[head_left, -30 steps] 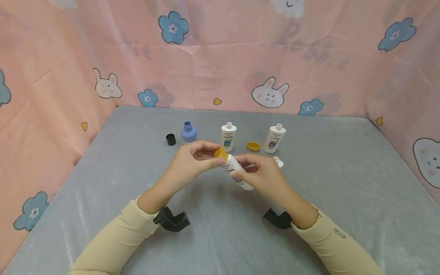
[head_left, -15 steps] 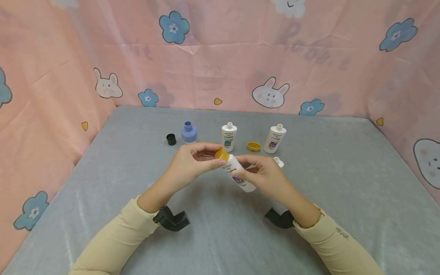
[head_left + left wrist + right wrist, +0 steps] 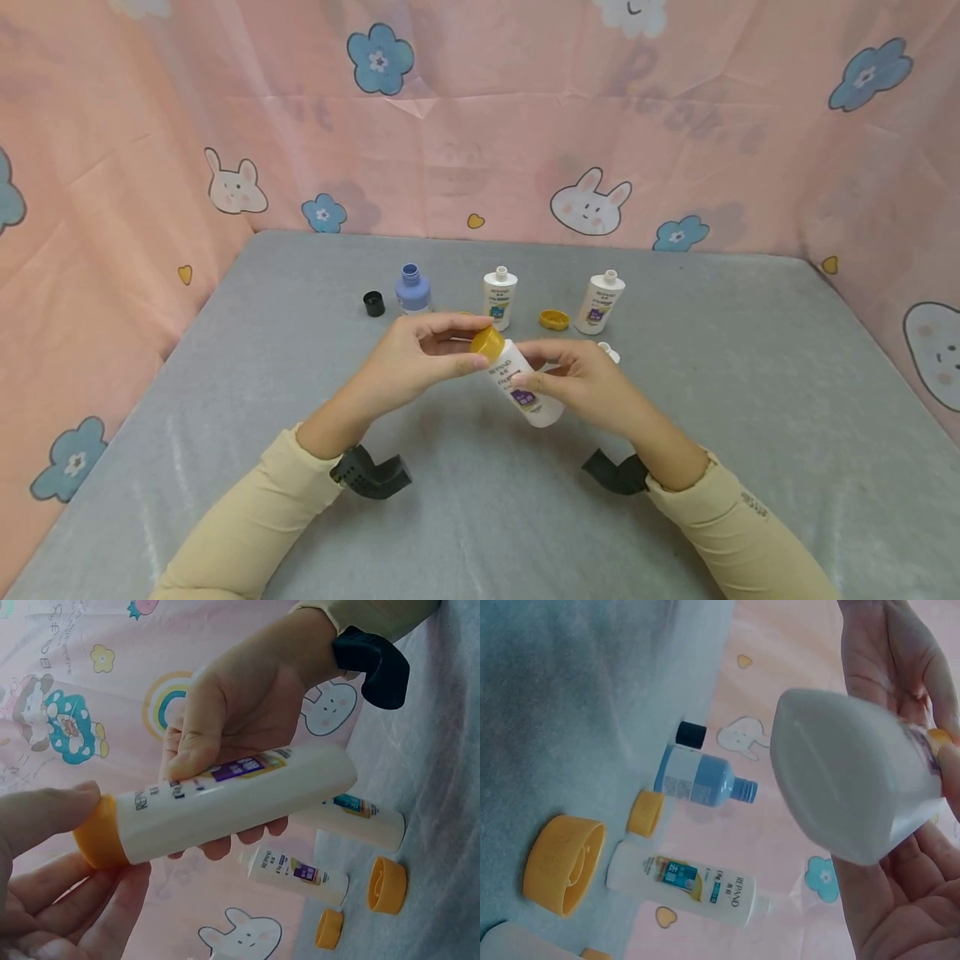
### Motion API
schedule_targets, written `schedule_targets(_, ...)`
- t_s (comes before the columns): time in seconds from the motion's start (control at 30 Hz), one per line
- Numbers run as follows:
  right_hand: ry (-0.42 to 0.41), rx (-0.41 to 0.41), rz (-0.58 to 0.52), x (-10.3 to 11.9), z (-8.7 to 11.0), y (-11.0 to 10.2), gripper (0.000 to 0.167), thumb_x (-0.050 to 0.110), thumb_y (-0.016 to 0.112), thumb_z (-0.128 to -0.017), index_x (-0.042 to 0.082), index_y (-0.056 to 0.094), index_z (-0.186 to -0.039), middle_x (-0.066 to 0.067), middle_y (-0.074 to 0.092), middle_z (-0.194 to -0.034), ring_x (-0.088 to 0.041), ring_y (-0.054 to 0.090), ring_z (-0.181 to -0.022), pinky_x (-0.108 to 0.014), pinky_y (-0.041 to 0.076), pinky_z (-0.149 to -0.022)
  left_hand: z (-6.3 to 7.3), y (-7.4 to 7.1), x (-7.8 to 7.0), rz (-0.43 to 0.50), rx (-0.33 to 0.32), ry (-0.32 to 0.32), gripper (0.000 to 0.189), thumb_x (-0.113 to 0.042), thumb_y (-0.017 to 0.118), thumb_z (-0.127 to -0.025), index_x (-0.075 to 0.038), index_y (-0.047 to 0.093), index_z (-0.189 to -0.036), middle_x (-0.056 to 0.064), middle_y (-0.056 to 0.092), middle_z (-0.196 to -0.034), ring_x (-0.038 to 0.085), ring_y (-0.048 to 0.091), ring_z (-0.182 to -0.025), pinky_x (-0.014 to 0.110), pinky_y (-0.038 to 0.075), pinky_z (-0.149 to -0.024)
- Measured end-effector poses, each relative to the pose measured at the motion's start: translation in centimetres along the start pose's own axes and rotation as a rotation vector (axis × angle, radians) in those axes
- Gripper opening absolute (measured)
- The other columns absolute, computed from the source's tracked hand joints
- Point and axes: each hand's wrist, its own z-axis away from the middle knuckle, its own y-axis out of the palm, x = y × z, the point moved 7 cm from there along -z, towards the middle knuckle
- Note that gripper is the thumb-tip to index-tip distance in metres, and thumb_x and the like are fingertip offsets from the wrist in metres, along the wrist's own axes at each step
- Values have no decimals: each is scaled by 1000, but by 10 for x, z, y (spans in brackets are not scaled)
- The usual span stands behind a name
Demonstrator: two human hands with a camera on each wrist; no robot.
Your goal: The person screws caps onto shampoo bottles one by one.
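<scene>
In the head view, a white bottle (image 3: 536, 410) with a purple label is held tilted in the air over the table. Its yellow cap (image 3: 487, 343) is at the upper left end, pinched between the thumb and fingers of my left hand (image 3: 416, 360). My right hand (image 3: 585, 382) grips the bottle's body, thumb in front and fingers behind. The left wrist view shows the cap (image 3: 101, 834) sitting against the bottle's shoulder; whether it is fastened cannot be told. From the right wrist view, the bottle's base (image 3: 832, 772) faces the camera.
Behind the hands stand a blue bottle (image 3: 413, 292), a white bottle (image 3: 498, 293) with a teal label and a white bottle (image 3: 600, 304) with a purple label, all uncapped. A black cap (image 3: 373, 304) and yellow cap (image 3: 553, 319) lie nearby. My right hand partly hides another white bottle (image 3: 611, 353).
The held bottle has turned so its purple label shows more, and its lower end has shifted slightly right and down. Both hands keep their hold on the bottle and cap.
</scene>
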Motion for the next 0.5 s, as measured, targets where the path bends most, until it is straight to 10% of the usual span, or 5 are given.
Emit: schedule_targets(0.5, 3, -100, 15, 3, 2, -5, 28, 12, 77, -87, 1, 73, -113, -13, 75, -102, -17, 68, -90, -24, 60, -76, -1, 0, 1, -83, -103, -53, 35, -13, 75, -89, -7, 67, -123, 8, 68, -122, 20, 66, -109, 29, 59, -90)
